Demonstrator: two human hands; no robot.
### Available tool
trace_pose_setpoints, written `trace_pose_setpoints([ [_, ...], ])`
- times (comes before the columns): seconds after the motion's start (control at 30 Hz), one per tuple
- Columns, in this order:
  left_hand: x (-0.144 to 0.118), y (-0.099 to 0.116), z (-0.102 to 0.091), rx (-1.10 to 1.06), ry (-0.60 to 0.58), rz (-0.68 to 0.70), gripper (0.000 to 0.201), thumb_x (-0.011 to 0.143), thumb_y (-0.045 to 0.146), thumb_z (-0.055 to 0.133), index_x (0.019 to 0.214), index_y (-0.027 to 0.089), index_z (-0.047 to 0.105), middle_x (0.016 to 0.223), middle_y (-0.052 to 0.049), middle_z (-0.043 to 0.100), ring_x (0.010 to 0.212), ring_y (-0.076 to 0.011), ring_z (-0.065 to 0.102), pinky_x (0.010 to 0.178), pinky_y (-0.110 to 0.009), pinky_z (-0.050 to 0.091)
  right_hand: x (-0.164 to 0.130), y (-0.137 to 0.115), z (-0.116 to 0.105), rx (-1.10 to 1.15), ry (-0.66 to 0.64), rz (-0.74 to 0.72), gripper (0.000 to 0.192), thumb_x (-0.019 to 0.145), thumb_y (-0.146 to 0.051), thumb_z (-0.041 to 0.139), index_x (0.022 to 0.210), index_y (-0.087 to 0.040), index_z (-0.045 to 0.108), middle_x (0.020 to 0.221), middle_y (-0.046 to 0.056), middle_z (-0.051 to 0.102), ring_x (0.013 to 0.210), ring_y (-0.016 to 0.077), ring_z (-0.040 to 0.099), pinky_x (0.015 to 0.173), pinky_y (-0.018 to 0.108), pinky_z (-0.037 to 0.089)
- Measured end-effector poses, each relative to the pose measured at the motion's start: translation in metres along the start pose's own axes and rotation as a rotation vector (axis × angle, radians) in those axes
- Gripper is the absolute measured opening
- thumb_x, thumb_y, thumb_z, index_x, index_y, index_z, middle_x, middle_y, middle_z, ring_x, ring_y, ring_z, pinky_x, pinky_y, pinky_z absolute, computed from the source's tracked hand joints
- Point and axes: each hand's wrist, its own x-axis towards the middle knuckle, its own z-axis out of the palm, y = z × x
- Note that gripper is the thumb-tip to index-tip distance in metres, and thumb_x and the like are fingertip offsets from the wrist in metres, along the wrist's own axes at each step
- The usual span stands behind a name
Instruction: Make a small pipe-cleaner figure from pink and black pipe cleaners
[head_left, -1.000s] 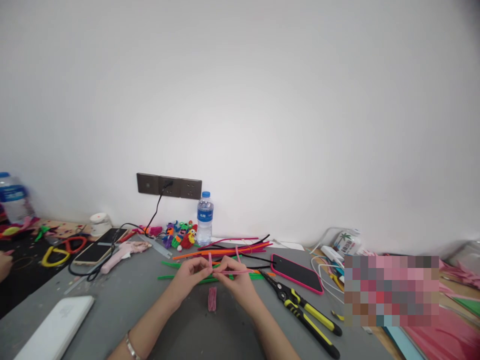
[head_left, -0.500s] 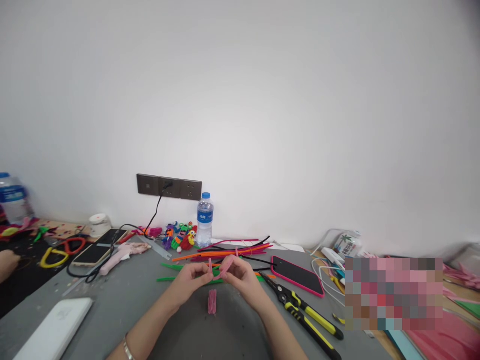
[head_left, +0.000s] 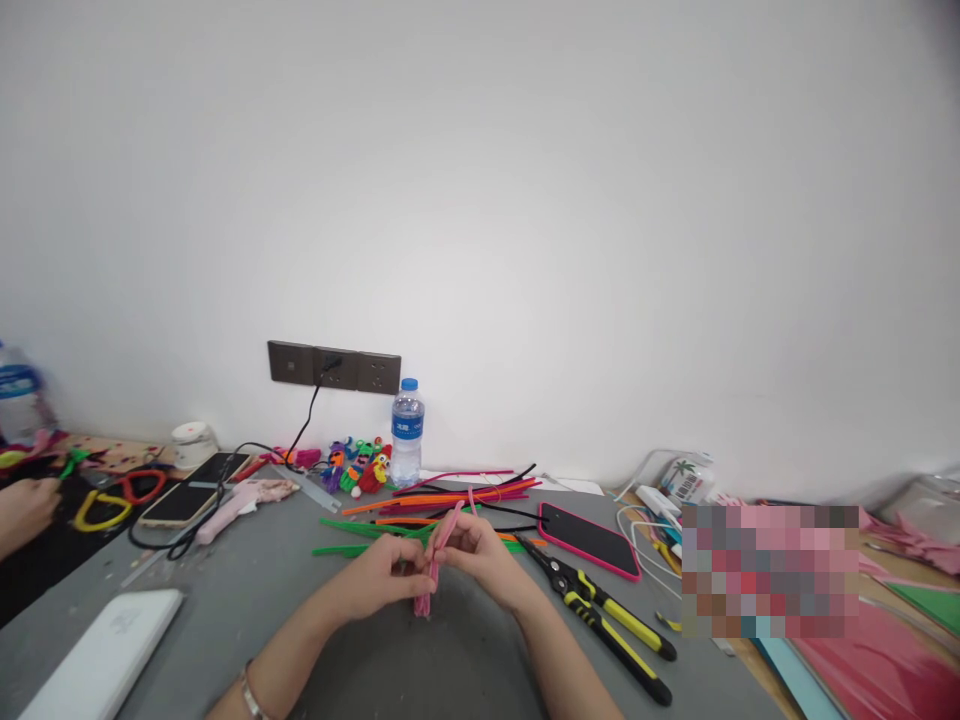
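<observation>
Head view showed a pink pipe cleaner point(head_left: 441, 540) pinched between both hands near the middle of the grey table point(head_left: 247, 590), left hand point(head_left: 386, 575) and right hand point(head_left: 480, 545) each closed on it. Green pipe cleaners point(head_left: 352, 530) lay just beyond, yellow-handled pliers point(head_left: 600, 620) to the right, and a pink-cased phone point(head_left: 589, 538) farther right.

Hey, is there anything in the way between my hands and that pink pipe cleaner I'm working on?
Nothing visible. Your left hand and right hand both already grip the pink pipe cleaner. The pliers lie off to the right.
</observation>
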Motion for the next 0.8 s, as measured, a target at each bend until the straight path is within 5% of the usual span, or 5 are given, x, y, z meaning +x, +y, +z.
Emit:
trace_pose_setpoints([
  [0.27,0.008,-0.012,-0.011,0.209,0.461,0.129,0.028,0.084,0.041,0.058,0.081,0.018,0.075,0.079,-0.005,0.067,0.072,-0.0193,0.056,0.06,-0.025,0.036,0.009,0.019,-0.014,0.045,0.325,-0.073,0.027,0.066,-0.033,0.081,0.077,-0.019,0.06,0.077,0.002,0.067,0.074,0.0179,0.064,0.072,0.032,0.05],
  [0.4,0.009,-0.017,-0.012,0.343,0.652,0.256,0.013,0.075,0.035,0.071,0.082,0.025,0.076,0.083,-0.005,0.067,0.084,-0.0251,0.057,0.076,-0.032,0.04,0.014,0.027,-0.015,0.017,0.379,-0.123,0.024,0.066,-0.034,0.081,0.07,-0.019,0.062,0.08,0.004,0.069,0.074,0.0186,0.064,0.073,0.033,0.049],
  [0.6,0.007,-0.018,-0.009,0.545,0.779,0.313,0.003,0.073,0.031,0.074,0.071,0.029,0.075,0.078,-0.003,0.07,0.085,-0.027,0.055,0.086,-0.038,0.032,0.013,0.024,-0.006,-0.067,0.362,-0.135,0.017,0.067,-0.029,0.079,0.066,-0.019,0.065,0.072,0.001,0.064,0.068,0.0156,0.057,0.064,0.028,0.044],
  [0.8,0.007,-0.018,-0.01,0.597,0.776,0.373,0.004,0.074,0.03,0.075,0.071,0.028,0.073,0.077,-0.001,0.067,0.082,-0.0239,0.058,0.086,-0.036,0.034,0.012,0.017,-0.004,-0.09,0.352,-0.111,0.018,0.066,-0.03,0.079,0.065,-0.019,0.065,0.071,0.001,0.062,0.068,0.0157,0.055,0.064,0.028,0.042],
])
